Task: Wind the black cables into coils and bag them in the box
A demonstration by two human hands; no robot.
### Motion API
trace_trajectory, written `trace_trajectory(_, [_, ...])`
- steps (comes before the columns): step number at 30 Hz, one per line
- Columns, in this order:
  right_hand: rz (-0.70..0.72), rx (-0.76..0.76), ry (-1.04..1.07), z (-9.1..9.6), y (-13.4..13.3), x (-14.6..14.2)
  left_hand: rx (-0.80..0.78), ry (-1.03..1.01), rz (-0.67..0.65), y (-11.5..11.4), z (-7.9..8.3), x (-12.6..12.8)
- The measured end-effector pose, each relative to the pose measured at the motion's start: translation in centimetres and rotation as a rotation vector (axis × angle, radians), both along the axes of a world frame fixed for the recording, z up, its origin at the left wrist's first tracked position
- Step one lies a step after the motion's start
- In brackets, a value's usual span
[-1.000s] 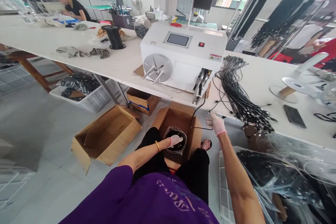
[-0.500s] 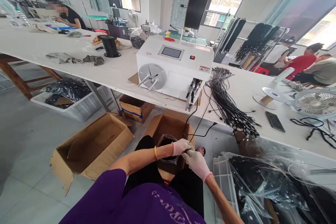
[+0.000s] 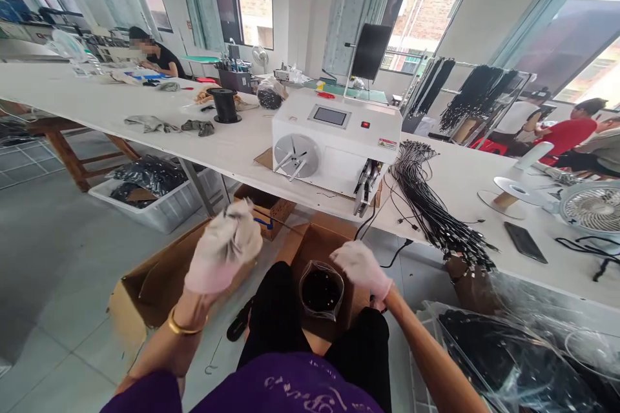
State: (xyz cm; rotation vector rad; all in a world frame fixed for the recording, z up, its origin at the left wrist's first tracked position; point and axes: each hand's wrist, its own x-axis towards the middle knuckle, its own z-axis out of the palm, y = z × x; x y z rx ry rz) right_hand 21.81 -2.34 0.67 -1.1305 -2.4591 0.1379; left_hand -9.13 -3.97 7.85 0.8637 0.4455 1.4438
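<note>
My left hand, in a pale work glove, is raised at the left above an open carton, its fingers closed. A thin black cable runs from it toward my right hand. My right hand, also gloved, is over the right side of the middle cardboard box, fingers curled together; the cable inside its grip is mostly hidden. Inside that box sits a clear plastic bag with dark contents. Above and behind the hands, a white machine with a screen and a round winding disc stands on the table.
A bundle of black cables hangs over the table edge, right of the machine. A phone and a fan lie beyond. Bagged dark goods fill a crate at lower right. An open carton stands left. Co-workers sit farther off.
My hands, together over the box before, are now apart. The left has swung up and leftward; the right stays near the box. The bag in the box is more exposed.
</note>
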Motion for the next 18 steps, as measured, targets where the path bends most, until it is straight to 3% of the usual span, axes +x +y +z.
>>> trace_trajectory(1, [0.096, -0.034, -0.038, 0.5, -0.9, -1.7, 0.023, 0.008, 0.16, 1.2, -0.6, -0.9])
trace_trajectory(2, [0.162, -0.079, -0.031, 1.4, -1.6, -3.3, 0.022, 0.048, 0.241, 2.2, -1.6, -1.2])
trace_trajectory(3, [0.218, -0.115, 0.005, 2.5, -2.0, -4.7, 0.001, 0.117, 0.223, 2.8, -2.9, -1.0])
trace_trajectory(5, [0.268, -0.155, 0.125, 4.8, -1.7, -6.7, -0.053, 0.266, -0.134, 2.7, -5.5, 0.5])
trace_trajectory(7, [0.17, -0.2, 0.319, 6.2, 0.1, -7.5, -0.055, 0.311, -0.335, 1.1, -7.2, 2.3])
trace_trajectory(9, [-0.04, -0.3, 0.524, 5.6, 1.8, -7.3, 0.004, 0.231, -0.595, -0.6, -7.4, 3.4])
trace_trajectory(10, [-0.12, -0.374, 0.584, 4.6, 2.2, -7.0, 0.03, 0.152, -0.637, -1.0, -6.9, 3.5])
trace_trajectory(11, [-0.139, -0.462, 0.595, 3.4, 2.2, -6.7, 0.047, 0.074, -0.617, -1.0, -6.4, 3.4])
trace_trajectory(13, [-0.037, -0.664, 0.487, 1.2, 0.8, -6.0, 0.051, 0.022, -0.407, 0.1, -5.6, 3.1])
trace_trajectory(15, [0.072, -0.788, 0.346, 0.2, -1.0, -5.1, 0.038, 0.175, -0.275, 1.7, -6.0, 3.3])
trace_trajectory(16, [0.08, -0.8, 0.32, 0.3, -1.7, -4.6, 0.027, 0.278, -0.294, 2.2, -6.5, 3.8])
trace_trajectory(18, [0.017, -0.753, 0.383, 1.1, -2.3, -3.7, -0.013, 0.404, -0.524, 2.2, -7.8, 5.4])
